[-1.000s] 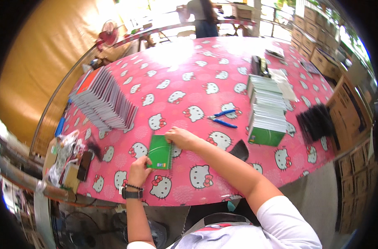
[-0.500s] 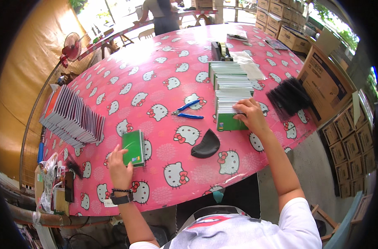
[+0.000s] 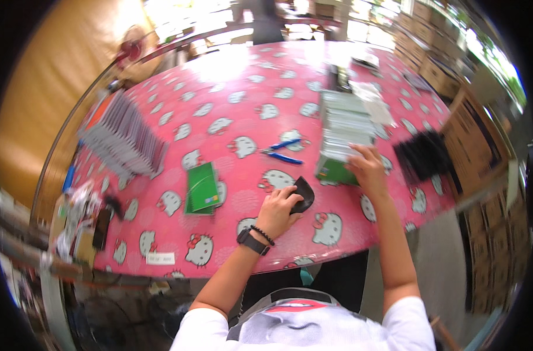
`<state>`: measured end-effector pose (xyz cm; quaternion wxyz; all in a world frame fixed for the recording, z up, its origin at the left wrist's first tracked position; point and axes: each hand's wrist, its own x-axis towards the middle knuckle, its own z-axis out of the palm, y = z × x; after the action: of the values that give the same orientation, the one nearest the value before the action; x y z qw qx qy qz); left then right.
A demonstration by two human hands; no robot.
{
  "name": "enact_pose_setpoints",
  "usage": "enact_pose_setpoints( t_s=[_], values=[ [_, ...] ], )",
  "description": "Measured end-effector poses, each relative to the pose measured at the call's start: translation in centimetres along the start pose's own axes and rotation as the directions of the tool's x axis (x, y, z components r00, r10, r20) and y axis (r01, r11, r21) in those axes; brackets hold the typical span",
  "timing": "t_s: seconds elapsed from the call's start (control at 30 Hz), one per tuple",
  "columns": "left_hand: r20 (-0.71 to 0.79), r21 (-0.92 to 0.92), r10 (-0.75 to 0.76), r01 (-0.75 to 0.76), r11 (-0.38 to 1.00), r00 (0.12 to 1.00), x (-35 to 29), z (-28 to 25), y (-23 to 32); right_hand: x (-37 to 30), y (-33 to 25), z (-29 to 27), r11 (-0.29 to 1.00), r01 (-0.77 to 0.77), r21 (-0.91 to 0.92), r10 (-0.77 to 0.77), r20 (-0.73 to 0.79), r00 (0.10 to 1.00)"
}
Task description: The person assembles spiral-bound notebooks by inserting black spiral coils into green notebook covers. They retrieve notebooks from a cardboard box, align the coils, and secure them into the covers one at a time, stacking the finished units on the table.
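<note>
My left hand has its bent fingers closed over the left part of a black half-moon-shaped piece lying on the table. My right hand is at the near right corner of a long row of green-covered notebooks standing on edge. Its thumb and fingers are apart, with the tips at the front notebook; blur hides whether they touch. Left of my left hand, green spiral notebooks lie flat, slightly fanned. Blue-handled cutting pliers rest with handles spread, beyond the black piece.
Notebooks in a leaning row stand at the left. Black spiral coils lie at the right, beside a cardboard box. A tape dispenser is behind the green row. A white label lies near the front edge of the pink table.
My left hand has left the green notebook and moved right onto the black piece. My right hand has shifted slightly right at the row's front. The view has swung left.
</note>
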<state>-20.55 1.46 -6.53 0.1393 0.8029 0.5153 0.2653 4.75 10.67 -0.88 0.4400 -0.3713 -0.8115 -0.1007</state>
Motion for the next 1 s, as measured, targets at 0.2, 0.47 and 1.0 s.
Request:
enact_pose_setpoints(
  t_s=[0.2,0.47,1.0],
  values=[
    [-0.335,0.199,-0.027,0.099,0.975,0.942,-0.5,-4.0,0.6,-0.8,-5.6,-4.3,0.955,-0.160,0.250,0.065,0.349,0.935],
    [-0.219,-0.672,-0.203,0.003,0.740,0.954,-3.8,-0.9,2.7,-3.6,-8.7,-2.3,0.737,-0.529,0.421,0.281,0.521,0.806],
    [-0.398,0.095,0.141,-0.113,0.989,0.906,-1.7,-0.2,6.6,-5.2,-0.6,-1.7,0.442,-0.702,0.558,0.741,0.215,0.637]
  ],
)
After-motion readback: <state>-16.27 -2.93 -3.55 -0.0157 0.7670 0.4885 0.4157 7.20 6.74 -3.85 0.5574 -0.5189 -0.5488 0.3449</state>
